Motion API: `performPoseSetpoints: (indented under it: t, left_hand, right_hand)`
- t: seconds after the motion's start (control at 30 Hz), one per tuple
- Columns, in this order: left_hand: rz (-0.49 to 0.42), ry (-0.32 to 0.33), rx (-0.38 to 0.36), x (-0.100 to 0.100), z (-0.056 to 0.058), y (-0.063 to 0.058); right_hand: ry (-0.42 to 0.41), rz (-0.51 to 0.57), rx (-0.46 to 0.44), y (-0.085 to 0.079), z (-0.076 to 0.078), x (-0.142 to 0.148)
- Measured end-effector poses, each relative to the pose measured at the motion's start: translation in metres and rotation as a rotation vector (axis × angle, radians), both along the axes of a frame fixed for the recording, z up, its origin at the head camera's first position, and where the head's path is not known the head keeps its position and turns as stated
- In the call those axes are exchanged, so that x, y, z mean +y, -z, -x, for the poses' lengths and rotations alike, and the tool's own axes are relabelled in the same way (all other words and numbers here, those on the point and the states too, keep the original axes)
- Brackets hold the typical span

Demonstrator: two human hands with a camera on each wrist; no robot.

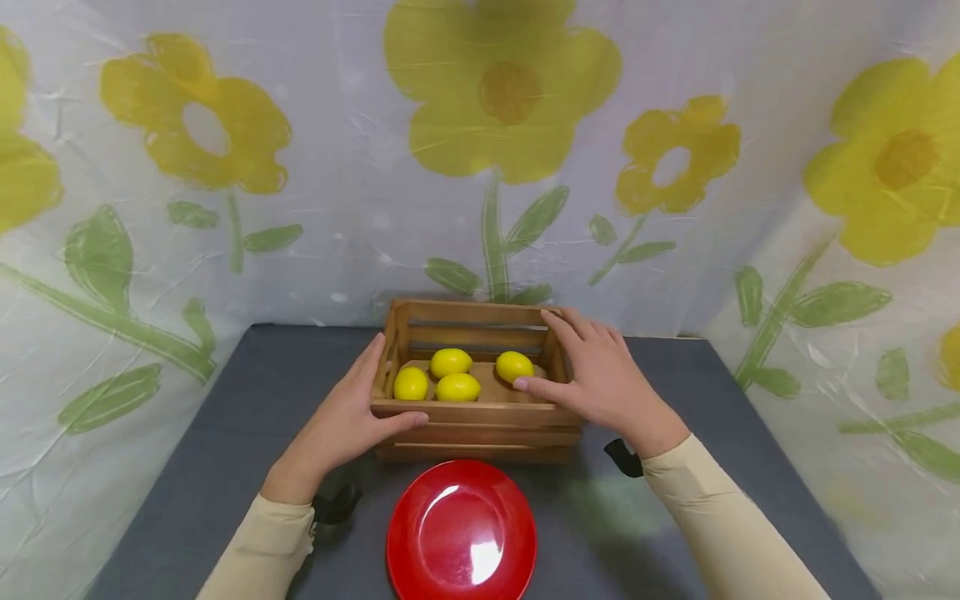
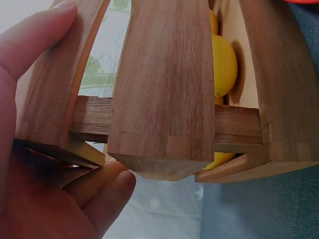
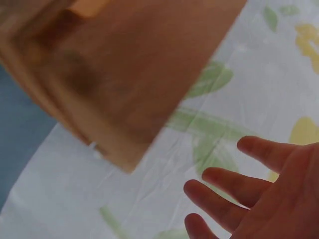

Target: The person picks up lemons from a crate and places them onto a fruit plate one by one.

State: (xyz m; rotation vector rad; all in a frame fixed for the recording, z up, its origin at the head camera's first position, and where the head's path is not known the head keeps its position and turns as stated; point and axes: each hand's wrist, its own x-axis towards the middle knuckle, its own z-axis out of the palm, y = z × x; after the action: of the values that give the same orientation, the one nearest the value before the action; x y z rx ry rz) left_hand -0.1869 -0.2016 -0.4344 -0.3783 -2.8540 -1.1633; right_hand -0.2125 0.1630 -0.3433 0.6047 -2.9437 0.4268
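A slatted wooden crate (image 1: 480,435) stands on the table with several yellow lemons (image 1: 458,387) inside. My left hand (image 1: 341,425) grips the crate's left end, its thumb along the front rim. The left wrist view shows that thumb on the upper slat (image 2: 55,94) and the fingers bent beneath it. Over the crate's right end is my right hand (image 1: 603,379), its thumb stretched toward a lemon (image 1: 514,366) at the right. In the right wrist view, the fingers (image 3: 234,186) are spread and apart from the blurred crate (image 3: 119,94).
A red plate (image 1: 461,529) lies on the dark grey table (image 1: 247,467) just in front of the crate. Right behind the crate hangs a pale curtain (image 1: 337,208) painted with yellow flowers; it also borders the table on both sides.
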Motion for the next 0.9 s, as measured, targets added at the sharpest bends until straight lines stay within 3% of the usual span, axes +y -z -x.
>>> performPoseSetpoints:
  t: [0.47, 0.9]
  left_hand:
    - [-0.017, -0.006, -0.039, 0.002, 0.000, 0.000]
    - [-0.021, -0.006, -0.025, 0.015, -0.007, 0.000]
  right_hand:
    - [-0.152, -0.119, -0.027, -0.024, 0.041, -0.064]
    - [-0.256, -0.157, -0.130, -0.018, 0.068, -0.095]
